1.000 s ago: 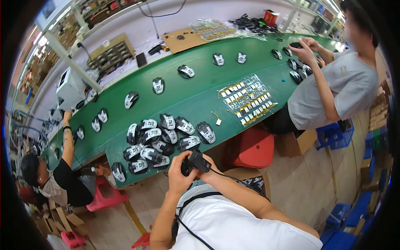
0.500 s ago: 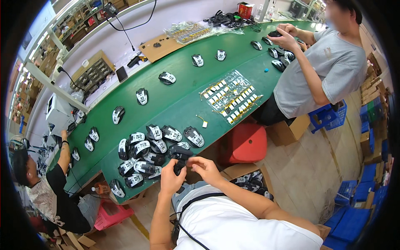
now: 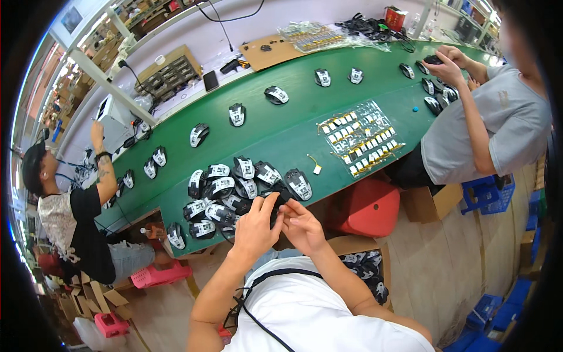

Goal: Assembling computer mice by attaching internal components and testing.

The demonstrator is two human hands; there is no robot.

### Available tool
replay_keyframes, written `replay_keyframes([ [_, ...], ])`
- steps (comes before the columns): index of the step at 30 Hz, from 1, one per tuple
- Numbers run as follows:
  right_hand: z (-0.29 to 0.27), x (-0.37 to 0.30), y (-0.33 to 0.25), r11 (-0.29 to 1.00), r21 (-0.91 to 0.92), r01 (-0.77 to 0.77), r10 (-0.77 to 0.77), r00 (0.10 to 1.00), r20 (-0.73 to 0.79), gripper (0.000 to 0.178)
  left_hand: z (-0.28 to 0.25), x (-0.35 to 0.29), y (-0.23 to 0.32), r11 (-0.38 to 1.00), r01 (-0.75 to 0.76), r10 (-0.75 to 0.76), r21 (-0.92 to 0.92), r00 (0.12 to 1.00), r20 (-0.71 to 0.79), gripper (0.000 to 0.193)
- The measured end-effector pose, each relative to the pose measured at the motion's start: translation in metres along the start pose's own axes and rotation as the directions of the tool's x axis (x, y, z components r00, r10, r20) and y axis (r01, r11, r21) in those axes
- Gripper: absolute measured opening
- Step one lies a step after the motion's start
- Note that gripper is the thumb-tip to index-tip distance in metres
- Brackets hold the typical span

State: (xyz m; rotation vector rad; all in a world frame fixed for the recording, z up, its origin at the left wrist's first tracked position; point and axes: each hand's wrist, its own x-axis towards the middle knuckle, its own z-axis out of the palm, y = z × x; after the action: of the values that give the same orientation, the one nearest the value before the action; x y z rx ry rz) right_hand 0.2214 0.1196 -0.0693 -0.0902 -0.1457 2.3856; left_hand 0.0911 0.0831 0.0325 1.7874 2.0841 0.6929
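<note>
Close in front of me, at the near edge of the green table, both my hands are on a black computer mouse (image 3: 282,195). My left hand (image 3: 257,227) is wrapped round its left side, and most of the mouse is hidden behind the fingers. From the other side, my right hand (image 3: 305,227) pinches it with thumb and forefinger, the other fingers curled. Just beyond lies a heap of opened computer mice (image 3: 221,186) with pale inner parts showing. A single mouse (image 3: 298,184) rests right of the heap, and a small white battery (image 3: 317,169) with thin wires lies farther right.
A clear tray of wired batteries (image 3: 363,141) lies right on the table (image 3: 264,141). Spaced mice (image 3: 237,115) form a row beyond. Co-workers sit left (image 3: 76,217) and stand right (image 3: 492,123). A red stool (image 3: 366,208) and a box of mice (image 3: 368,273) are below.
My right hand has closed in on the mouse, and both hands have turned it. My view has swung left. The left co-worker's hand has risen; the right co-worker still holds a dark mouse.
</note>
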Motion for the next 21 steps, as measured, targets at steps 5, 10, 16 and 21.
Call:
replay_keyframes([
  [5, 0.022, 0.032, -0.006, 0.881, -0.459, 0.115, -0.083, 0.993, 0.089, 0.049, -0.013, 0.010, -0.006, 0.996, -0.084, 0.079, -0.025, 0.981, -0.177, 0.041],
  [10, 0.034, 0.042, -0.011, 0.077, -0.945, 0.317, -0.255, 0.923, 0.289, 0.049, -0.021, 0.017, -0.003, 0.990, -0.117, 0.096, -0.080, 0.969, -0.230, 0.041],
  [16, 0.040, 0.059, -0.035, -0.636, -0.563, 0.528, 0.171, 0.808, 0.564, 0.052, -0.028, 0.020, 0.003, 0.970, 0.001, -0.014, -0.242, 0.998, -0.054, 0.061],
  [21, 0.060, 0.075, -0.054, -0.661, -0.484, 0.574, 0.204, 0.758, 0.620, 0.062, -0.014, 0.027, 0.023, 0.946, -0.294, 0.274, -0.140, 0.951, -0.144, 0.059],
])
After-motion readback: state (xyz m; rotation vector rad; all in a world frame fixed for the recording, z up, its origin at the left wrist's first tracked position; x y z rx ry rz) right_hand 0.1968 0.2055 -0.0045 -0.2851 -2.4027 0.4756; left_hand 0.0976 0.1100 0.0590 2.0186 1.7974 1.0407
